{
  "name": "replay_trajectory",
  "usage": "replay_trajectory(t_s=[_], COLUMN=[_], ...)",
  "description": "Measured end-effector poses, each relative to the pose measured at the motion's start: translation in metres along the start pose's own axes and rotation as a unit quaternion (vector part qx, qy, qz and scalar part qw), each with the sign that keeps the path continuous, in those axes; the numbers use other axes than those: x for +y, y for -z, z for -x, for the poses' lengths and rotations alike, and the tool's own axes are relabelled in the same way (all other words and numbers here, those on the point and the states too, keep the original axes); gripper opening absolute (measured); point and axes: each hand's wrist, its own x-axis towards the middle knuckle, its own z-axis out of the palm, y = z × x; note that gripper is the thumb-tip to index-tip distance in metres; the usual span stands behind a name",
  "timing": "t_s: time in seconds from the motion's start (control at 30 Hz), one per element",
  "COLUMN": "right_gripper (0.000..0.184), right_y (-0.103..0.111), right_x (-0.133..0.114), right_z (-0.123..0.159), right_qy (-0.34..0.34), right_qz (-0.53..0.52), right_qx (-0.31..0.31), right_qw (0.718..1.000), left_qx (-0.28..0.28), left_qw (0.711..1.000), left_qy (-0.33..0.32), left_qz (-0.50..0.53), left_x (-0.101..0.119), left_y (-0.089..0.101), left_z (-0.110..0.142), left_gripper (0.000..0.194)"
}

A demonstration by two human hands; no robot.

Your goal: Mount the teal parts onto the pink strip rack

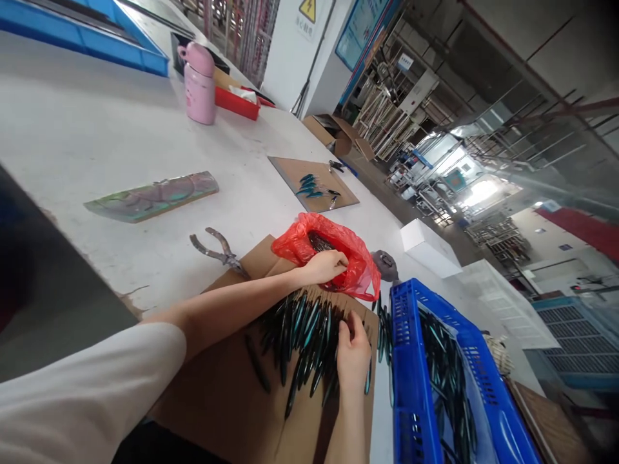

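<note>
My left hand (325,265) grips the rim of a red plastic bag (355,248) that lies open on a cardboard sheet (227,393). Dark slender pieces show inside the bag. My right hand (354,351) rests curled on a heap of dark teal, leaf-shaped pieces (302,338) on the cardboard, its fingers closed on some of them. More such pieces lie in the blue plastic crate (411,374) just to the right of that hand.
Pliers (217,250) lie beside the cardboard on the white table (87,129). Farther off are a greenish shell strip (152,195), a second cardboard with teal pieces (313,183), a pink bottle (200,84), a red tray (236,102) and a white box (429,247).
</note>
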Motion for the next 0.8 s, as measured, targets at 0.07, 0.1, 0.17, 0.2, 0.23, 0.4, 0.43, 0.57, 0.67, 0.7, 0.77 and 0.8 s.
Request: replay_trajectory(t_s=[0.07, 0.1, 0.17, 0.2, 0.23, 0.4, 0.43, 0.57, 0.67, 0.7, 0.77, 0.8], right_gripper=[0.053, 0.053, 0.052, 0.05, 0.049, 0.031, 0.027, 0.018, 0.013, 0.012, 0.013, 0.012], right_y=[0.012, 0.019, 0.032, 0.037, 0.04, 0.038, 0.036, 0.026, 0.023, 0.024, 0.027, 0.029], right_x=[0.015, 0.024, 0.042, 0.049, 0.056, 0.068, 0.068, 0.073, 0.08, 0.082, 0.084, 0.085], right_z=[-0.01, -0.018, -0.038, -0.05, -0.061, -0.113, -0.12, -0.144, -0.154, -0.156, -0.159, -0.16], right_qy=[-0.017, -0.029, -0.049, -0.057, -0.061, -0.039, -0.032, -0.026, -0.03, -0.032, -0.042, -0.048], right_qz=[0.029, 0.047, 0.084, 0.101, 0.116, 0.138, 0.135, 0.112, 0.082, 0.071, 0.046, 0.03], right_qx=[0.011, 0.017, 0.028, 0.028, 0.03, 0.022, 0.019, 0.013, 0.003, 0.0, -0.005, -0.003], right_qw=[0.999, 0.998, 0.995, 0.993, 0.991, 0.989, 0.99, 0.993, 0.996, 0.997, 0.998, 0.998], left_qx=[-0.001, -0.001, -0.001, -0.001, -0.002, 0.019, 0.029, 0.063, 0.066, 0.062, 0.048, 0.043], left_qw=[1.0, 1.0, 0.999, 0.999, 0.999, 0.999, 0.999, 0.998, 0.997, 0.996, 0.993, 0.989], left_qy=[-0.007, -0.011, -0.019, -0.019, -0.017, 0.006, 0.008, 0.019, 0.036, 0.043, 0.059, 0.067], left_qz=[-0.013, -0.02, -0.035, -0.042, -0.044, -0.033, -0.032, -0.017, 0.026, 0.048, 0.095, 0.121], left_x=[-0.004, -0.005, -0.008, -0.009, -0.011, -0.021, -0.024, -0.032, -0.031, -0.029, -0.02, -0.014], left_y=[-0.001, -0.001, 0.001, 0.002, 0.003, 0.01, 0.012, 0.025, 0.032, 0.033, 0.034, 0.034], left_z=[0.0, -0.001, -0.001, -0.002, -0.003, -0.007, -0.008, -0.009, -0.011, -0.013, -0.02, -0.024], left_gripper=[0.018, 0.018, 0.017, 0.017, 0.017, 0.017, 0.017, 0.015, 0.012, 0.011, 0.015, 0.018])
